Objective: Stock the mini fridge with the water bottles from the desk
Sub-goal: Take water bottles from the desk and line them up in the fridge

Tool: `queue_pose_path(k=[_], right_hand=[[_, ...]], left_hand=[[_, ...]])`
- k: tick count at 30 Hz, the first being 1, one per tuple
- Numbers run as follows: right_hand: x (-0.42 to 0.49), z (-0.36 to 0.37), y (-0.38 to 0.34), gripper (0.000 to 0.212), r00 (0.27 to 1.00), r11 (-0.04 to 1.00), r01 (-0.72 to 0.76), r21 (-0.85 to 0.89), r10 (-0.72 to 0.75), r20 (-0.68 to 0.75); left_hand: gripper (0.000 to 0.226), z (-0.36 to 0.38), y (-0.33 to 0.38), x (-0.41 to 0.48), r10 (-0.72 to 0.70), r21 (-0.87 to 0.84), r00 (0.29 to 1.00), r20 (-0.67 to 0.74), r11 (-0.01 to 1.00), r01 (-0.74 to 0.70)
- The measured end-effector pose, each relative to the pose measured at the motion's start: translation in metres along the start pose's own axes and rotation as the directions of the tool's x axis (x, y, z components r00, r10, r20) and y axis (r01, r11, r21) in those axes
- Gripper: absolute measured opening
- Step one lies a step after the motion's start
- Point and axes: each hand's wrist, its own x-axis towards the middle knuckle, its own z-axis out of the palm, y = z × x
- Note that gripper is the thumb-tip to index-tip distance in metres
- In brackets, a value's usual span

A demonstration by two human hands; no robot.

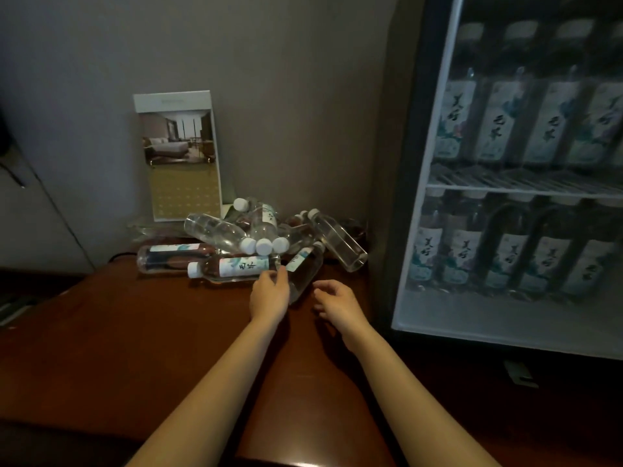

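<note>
1. Reaching toward the heap of water bottles (256, 237) on the tabletop (135, 332), the left hand (269, 293) is touching the labelled bottle (232, 267) at its fingertips; I cannot tell whether it is gripping.
2. The right hand (337, 299) is hovering alongside, fingers loosely spread, holding nothing.
3. Lifting this front bottle first is probably keeping the heap behind from rolling; the mini fridge (505, 197) is standing right of both hands.

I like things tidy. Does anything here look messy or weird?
Yes. The water bottles on the desk lie on their sides in a jumbled heap, some across others, while those in the fridge stand upright in neat rows. Nothing looks spilled.
</note>
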Motion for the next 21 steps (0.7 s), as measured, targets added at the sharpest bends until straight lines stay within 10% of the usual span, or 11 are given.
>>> queue_pose_path(k=[9, 21], right_hand=[[0.050, 0.022, 0.005, 0.049, 0.998, 0.965, -0.067, 0.252, 0.061, 0.030], [0.035, 0.013, 0.015, 0.040, 0.999, 0.898, -0.039, 0.439, 0.022, 0.046]], left_hand=[[0.039, 0.006, -0.002, 0.027, -0.090, -0.319, 0.978, 0.186, 0.936, 0.147], [0.027, -0.010, -0.001, 0.017, 0.047, -0.301, 0.850, 0.524, 0.944, 0.134]])
